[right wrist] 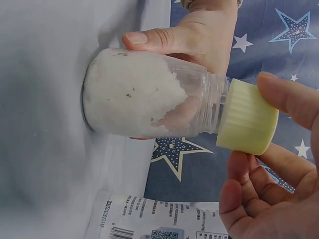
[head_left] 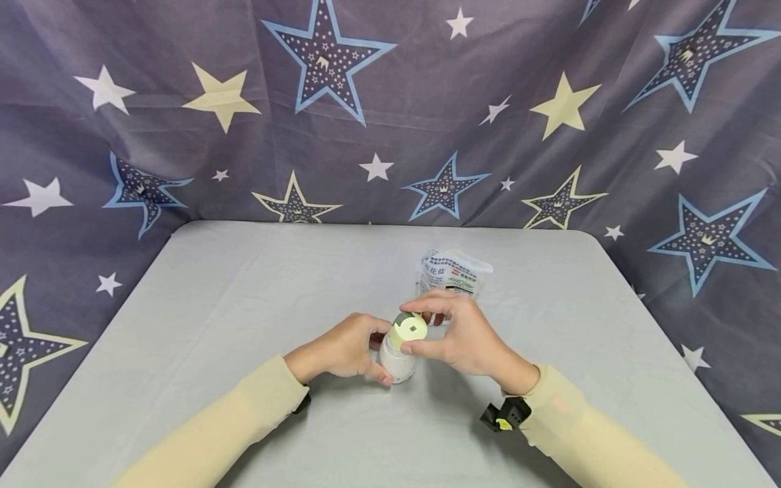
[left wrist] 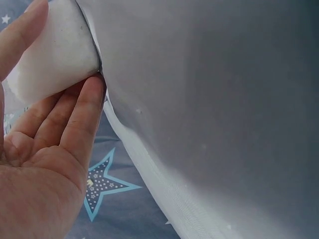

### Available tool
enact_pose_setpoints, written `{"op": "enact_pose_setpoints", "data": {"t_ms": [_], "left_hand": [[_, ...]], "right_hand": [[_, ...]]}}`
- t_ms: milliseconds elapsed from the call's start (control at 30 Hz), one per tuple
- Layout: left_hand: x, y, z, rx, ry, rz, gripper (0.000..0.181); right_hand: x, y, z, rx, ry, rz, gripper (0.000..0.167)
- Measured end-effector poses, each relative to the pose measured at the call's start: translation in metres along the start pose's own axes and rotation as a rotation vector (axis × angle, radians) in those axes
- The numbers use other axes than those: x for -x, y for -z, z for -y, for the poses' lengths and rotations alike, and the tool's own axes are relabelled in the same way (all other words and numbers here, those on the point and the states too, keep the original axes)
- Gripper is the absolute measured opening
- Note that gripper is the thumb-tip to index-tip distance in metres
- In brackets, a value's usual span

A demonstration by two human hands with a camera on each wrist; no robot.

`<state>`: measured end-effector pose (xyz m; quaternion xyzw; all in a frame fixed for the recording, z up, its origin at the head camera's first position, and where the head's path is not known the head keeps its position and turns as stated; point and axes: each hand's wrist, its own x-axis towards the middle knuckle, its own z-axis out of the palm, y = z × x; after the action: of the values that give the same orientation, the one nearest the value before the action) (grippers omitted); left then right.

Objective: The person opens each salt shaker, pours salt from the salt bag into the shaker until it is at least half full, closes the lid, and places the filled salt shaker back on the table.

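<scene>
A clear jar [right wrist: 134, 94], partly filled with a white grainy substance, stands on the table. My left hand [head_left: 349, 347] holds the jar's body, thumb on one side and fingers on the other; the left wrist view shows its white side [left wrist: 60, 55] between them. At the jar's mouth sits a pale yellow ribbed cap [right wrist: 249, 117], slightly tilted, with clear neck threads visible below it. My right hand [head_left: 466, 335] pinches this cap between thumb and fingers. From the head view, the cap's top [head_left: 410, 328] shows a small dark square opening and a greyish patch at its edge.
A printed plastic bag [head_left: 451, 271] lies just behind my right hand, partly hidden by it; its barcode and QR code label [right wrist: 164, 219] shows in the right wrist view. The grey-covered table [head_left: 274, 285] ends at a star-patterned curtain [head_left: 378, 135].
</scene>
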<state>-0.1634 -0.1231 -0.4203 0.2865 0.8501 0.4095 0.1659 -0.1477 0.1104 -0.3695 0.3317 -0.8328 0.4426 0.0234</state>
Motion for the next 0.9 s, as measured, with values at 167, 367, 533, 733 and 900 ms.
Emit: {"op": "enact_pose_setpoints", "data": {"t_ms": [167,367,533,733,900], "left_hand": [[0.001,0.000,-0.002,0.000,0.010,0.006,0.053],[0.001,0.000,-0.001,-0.009,0.007,0.010,0.052],[0.001,0.000,0.000,0.002,0.007,0.011,0.052],[0.001,0.000,0.000,0.013,0.002,0.010,0.054],[0.001,0.000,-0.001,0.005,-0.007,0.007,0.054]], "right_hand": [[-0.001,-0.002,0.002,0.005,0.009,-0.007,0.049],[-0.001,-0.004,0.003,0.002,-0.006,0.002,0.049],[-0.002,-0.007,0.003,0.016,-0.002,0.008,0.048],[-0.003,-0.011,0.002,0.039,-0.001,0.020,0.048],[-0.003,-0.012,0.002,0.059,0.007,0.024,0.048]]}}
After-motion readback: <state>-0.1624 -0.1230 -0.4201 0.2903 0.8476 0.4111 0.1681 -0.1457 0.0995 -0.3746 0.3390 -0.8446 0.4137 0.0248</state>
